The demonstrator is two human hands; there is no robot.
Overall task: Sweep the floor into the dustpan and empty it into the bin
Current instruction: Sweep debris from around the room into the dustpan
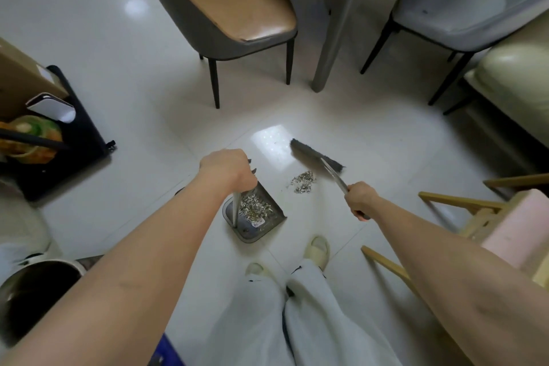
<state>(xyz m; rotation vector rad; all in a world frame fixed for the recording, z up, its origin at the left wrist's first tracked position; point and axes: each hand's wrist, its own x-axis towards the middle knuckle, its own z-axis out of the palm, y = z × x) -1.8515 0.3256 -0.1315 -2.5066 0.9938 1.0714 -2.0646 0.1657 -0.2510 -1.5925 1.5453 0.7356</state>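
A grey dustpan (267, 226) sits on the white tiled floor in front of my feet, with a heap of small scraps inside it. My left hand (227, 168) grips the top of its upright handle (234, 208). A small pile of scraps (303, 182) lies on the floor just beyond the pan's lip. The dark broom head (312, 154) rests on the floor behind that pile. My right hand (361, 199) holds the broom's handle low down. A round bin (17, 279) with a dark inside stands at the lower left.
A tan-seated chair (237, 15), a grey table leg (332, 38) and a grey chair (454, 6) stand ahead. A black cart (86, 134) with a box is on the left. A cream sofa (517, 83) and a wooden stool (481, 217) are on the right.
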